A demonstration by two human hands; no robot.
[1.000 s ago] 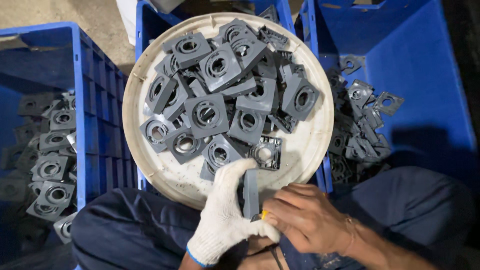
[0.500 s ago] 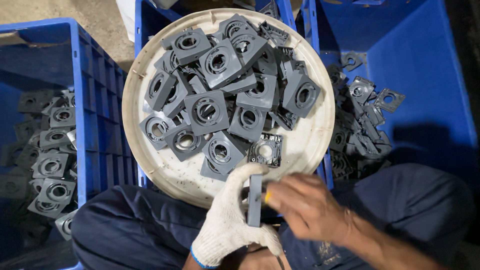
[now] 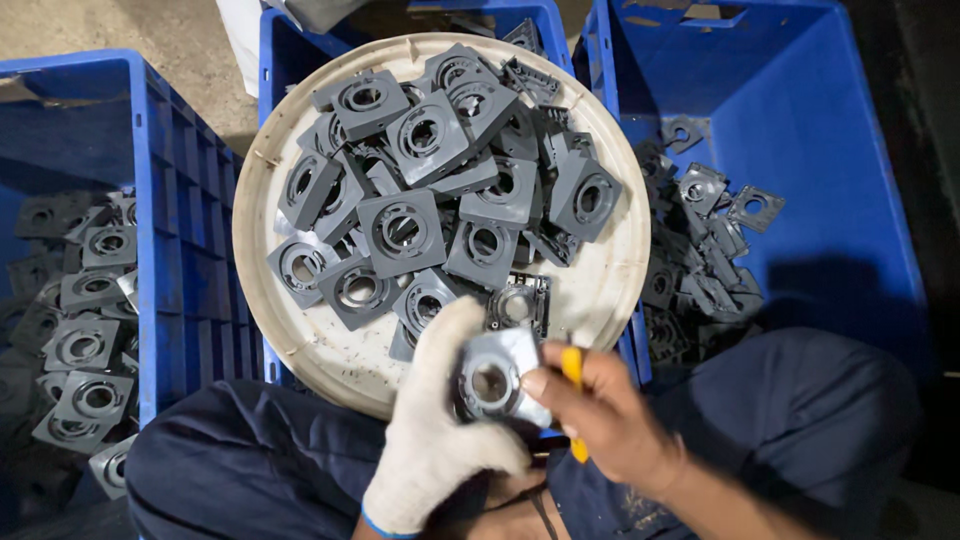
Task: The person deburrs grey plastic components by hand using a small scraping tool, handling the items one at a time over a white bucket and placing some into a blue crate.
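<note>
Two hands: gloved left hand (image 3: 437, 432) grips grey square part (image 3: 497, 380); right hand (image 3: 598, 415) pinches it, seemingly with yellow tool (image 3: 573, 372)

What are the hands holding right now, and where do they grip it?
The gloved left hand holds a grey square plate with a round hole by its left edge. The bare right hand pinches its right edge and also holds a yellow-handled tool.
</note>
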